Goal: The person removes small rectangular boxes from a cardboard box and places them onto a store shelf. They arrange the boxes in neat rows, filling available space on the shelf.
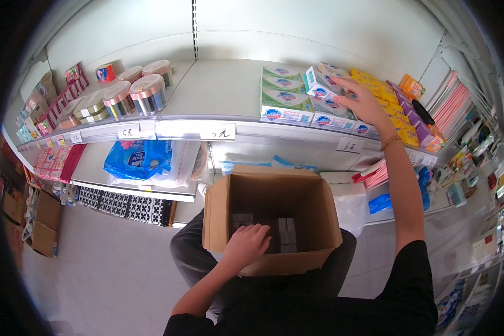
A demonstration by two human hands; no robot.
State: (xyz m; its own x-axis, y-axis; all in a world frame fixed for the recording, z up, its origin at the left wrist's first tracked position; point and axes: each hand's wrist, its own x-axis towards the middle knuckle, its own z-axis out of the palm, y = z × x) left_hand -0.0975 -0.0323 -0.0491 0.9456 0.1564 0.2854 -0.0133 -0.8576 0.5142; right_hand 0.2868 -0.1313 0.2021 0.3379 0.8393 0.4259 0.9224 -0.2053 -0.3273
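Observation:
My right hand (359, 98) grips a white and teal Safeguard soap box (319, 84) between thumb and fingers, tilted above a row of similar soap boxes (331, 110) on the upper shelf. Green and white Safeguard boxes (286, 103) stand to their left. An open cardboard box (273, 262) rests on my lap between my knees. My left hand (248, 245) reaches over its near left edge, fingers slightly curled; whether it touches anything inside cannot be seen. Small boxes (287, 235) lie in the dim bottom of the carton.
Yellow packs (397, 111) and purple packs (411, 119) stand right of the soap. Clear tubs with pinkish lids (148, 94) are at the shelf's left. Price cards line the shelf edge (252, 128). Below lies a blue Vinda pack (138, 159). Another open carton (44, 222) stands on the floor.

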